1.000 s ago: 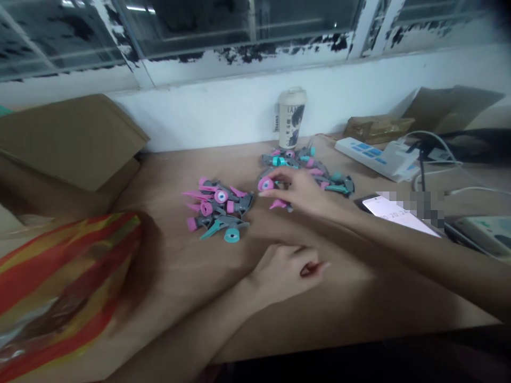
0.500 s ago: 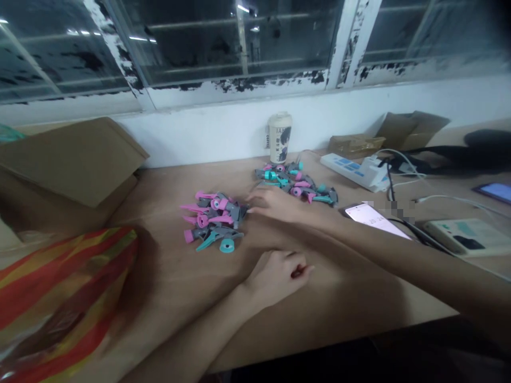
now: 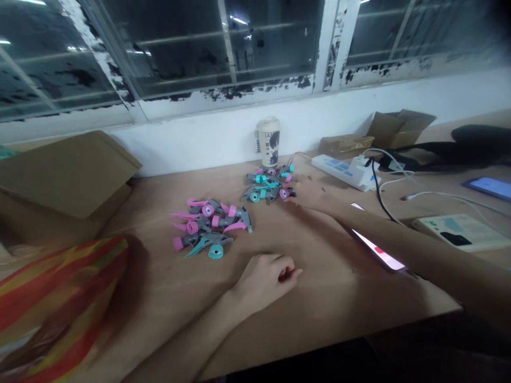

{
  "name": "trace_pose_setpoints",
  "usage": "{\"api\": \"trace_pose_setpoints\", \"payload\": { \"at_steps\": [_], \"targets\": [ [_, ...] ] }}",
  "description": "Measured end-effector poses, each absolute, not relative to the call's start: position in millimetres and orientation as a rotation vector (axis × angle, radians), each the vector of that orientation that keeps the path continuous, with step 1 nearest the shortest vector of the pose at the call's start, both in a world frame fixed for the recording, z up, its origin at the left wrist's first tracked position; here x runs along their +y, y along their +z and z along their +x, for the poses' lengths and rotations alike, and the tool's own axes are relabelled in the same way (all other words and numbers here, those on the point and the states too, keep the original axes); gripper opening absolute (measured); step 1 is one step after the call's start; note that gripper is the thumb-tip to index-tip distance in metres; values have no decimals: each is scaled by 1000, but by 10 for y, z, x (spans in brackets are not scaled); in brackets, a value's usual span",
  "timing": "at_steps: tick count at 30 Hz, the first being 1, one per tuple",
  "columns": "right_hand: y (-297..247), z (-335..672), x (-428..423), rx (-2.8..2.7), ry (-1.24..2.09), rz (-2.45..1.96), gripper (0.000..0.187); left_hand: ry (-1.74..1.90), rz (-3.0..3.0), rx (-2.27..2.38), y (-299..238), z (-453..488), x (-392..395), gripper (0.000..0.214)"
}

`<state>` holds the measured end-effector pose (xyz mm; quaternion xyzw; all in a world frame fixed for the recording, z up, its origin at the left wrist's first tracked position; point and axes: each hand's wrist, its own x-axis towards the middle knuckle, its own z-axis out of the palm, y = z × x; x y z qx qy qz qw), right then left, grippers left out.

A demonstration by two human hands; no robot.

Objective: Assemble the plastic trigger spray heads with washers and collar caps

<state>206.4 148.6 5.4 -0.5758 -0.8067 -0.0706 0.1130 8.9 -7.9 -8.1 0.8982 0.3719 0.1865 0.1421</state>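
Observation:
My right hand (image 3: 313,194) reaches over the right end of the far pile of trigger sprayer heads (image 3: 261,181), grey with pink or teal parts. Its fingers and thumb close around a sprayer head there, mostly covered by the hand. A nearer pile of the same sprayer heads (image 3: 233,218) lies to the left, mostly pink, with a teal one (image 3: 209,243) at its front. My left hand (image 3: 268,279) rests on the table in front of both piles, fingers curled into a loose fist with nothing visible inside.
Behind the far pile stands a paper cup (image 3: 269,142). A power strip (image 3: 343,170) with cables and a lit phone (image 3: 379,250) lie right, the phone partly under my right forearm. At left are a cardboard box (image 3: 75,170) and a red-and-yellow striped bag (image 3: 59,298).
My right hand has moved from beside the near pile, away and right to the far pile. Both piles appear slightly further left as the view shifts. My left hand stays curled on the table.

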Motion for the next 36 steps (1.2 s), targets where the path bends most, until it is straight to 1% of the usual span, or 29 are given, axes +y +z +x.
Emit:
{"api": "trace_pose_setpoints", "payload": {
  "at_steps": [6, 11, 12, 15, 17, 19, 23, 26, 31, 36],
  "targets": [
    [118, 2022, 1566, -2307, -101, -1600, 29, 513, 2581, 1086, -44, 97, -87, 21],
    [287, 2131, 1276, -2153, 57, -1438, 34, 561, 2591, 1070, -51, 104, -117, 21],
    [320, 2154, 1167, -2120, 141, -1371, 34, 600, 2589, 1066, -54, 104, -124, 22],
    [378, 2174, 794, -1897, 694, -1029, 28, 811, 2551, 1117, -38, 85, -123, 24],
    [363, 2135, 567, -1812, 920, -942, 26, 961, 2521, 1202, -8, 53, -90, 24],
    [305, 2064, 398, -1838, 907, -931, 25, 1052, 2477, 1279, 19, 10, -32, 20],
    [128, 1891, 212, -1967, 567, -1015, 26, 1118, 2237, 1339, 10, -56, 79, 11],
    [15, 1813, 148, -1985, 419, -1033, 26, 1117, 2101, 1296, -14, -47, 81, 13],
    [-78, 1856, 164, -1997, 451, -915, 26, 1024, 2078, 1176, -6, 26, 32, 13],
    [-116, 1908, 192, -2081, 514, -835, 30, 794, 1719, 1014, -8, 3, 135, 14]
  ]
}}
